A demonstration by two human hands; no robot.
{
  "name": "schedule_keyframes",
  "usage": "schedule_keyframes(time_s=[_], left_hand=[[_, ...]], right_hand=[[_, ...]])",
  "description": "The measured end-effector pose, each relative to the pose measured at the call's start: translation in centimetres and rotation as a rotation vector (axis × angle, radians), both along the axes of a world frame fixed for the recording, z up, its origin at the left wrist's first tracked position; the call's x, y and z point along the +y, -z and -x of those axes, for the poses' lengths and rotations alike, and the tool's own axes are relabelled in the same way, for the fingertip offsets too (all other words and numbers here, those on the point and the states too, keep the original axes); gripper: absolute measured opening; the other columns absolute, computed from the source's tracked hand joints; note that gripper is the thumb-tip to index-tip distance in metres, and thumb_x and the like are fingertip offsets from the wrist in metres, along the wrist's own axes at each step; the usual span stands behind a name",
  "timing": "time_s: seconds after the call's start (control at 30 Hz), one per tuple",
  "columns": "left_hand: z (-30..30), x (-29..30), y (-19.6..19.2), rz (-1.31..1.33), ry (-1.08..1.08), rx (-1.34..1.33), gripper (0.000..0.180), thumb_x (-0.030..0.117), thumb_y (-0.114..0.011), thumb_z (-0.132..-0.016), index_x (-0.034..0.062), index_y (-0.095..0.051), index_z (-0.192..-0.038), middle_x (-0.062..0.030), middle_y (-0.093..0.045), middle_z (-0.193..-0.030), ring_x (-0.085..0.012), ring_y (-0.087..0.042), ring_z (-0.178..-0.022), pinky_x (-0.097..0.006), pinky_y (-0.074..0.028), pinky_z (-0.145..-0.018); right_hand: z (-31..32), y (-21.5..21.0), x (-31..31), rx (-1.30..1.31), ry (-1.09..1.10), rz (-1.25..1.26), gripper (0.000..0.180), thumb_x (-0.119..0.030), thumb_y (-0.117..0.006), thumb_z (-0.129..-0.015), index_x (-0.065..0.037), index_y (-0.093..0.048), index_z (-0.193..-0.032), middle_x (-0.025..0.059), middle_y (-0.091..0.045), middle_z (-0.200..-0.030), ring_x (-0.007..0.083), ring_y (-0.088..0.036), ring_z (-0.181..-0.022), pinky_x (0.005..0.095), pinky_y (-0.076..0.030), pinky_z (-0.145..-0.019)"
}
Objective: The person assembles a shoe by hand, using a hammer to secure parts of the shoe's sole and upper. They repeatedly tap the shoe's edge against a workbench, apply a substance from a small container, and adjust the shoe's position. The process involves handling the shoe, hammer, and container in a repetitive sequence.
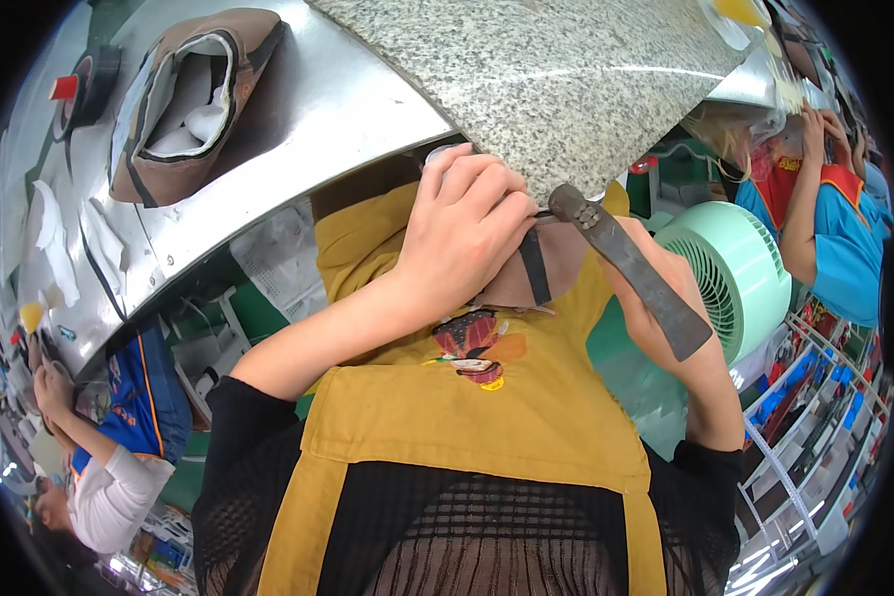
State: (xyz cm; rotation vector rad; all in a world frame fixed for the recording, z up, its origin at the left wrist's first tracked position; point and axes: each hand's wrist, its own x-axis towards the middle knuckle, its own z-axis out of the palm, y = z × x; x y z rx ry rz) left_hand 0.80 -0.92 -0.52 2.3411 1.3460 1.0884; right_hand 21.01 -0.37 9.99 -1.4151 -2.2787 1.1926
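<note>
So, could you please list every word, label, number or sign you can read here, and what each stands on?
None can be read well enough to quote.
Red cloth at the right: yellow marks, too small and blurred.
Pale sheet below the edge of the metal table: faint marks, too small.
Yellow apron: a stitched figure, no lettering I can make out.

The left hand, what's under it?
A brown piece with a black strip shows out from under the left hand. Whatever lies directly beneath that hand is covered.
</note>
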Motion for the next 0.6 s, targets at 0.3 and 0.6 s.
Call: schedule_keyframes(time_s=[0.3, 0.6], left_hand=[[-0.35, 0.00, 0.54, -0.225, 0.021, 0.033, 0.018, 0.011, -0.065, -0.065, 0.0075, -0.064, -0.083, -0.0027, -0.057, -0.089, -0.0203, -0.057, -0.089, -0.040, -0.048, -0.087], [-0.05, 0.13, 0.62, -0.234, 0.063, 0.035, 0.020, 0.011, -0.064, -0.066, 0.0057, -0.063, -0.085, -0.0041, -0.057, -0.091, -0.0211, -0.056, -0.091, -0.038, -0.047, -0.085]], right_hand=[[-0.13, -0.23, 0.01, 0.089, 0.013, -0.026, 0.022, -0.004, -0.046, -0.093, 0.002, -0.051, -0.114, 0.0095, -0.049, -0.070, 0.0191, -0.047, -0.060, 0.0285, -0.041, -0.059], [0.17, -0.36, 0.18, 0.086, 0.004, -0.012, 0.025, -0.004, -0.049, -0.091, 0.001, -0.050, -0.116, 0.0130, -0.054, -0.073, 0.0269, -0.054, -0.063, 0.0321, -0.042, -0.060]])
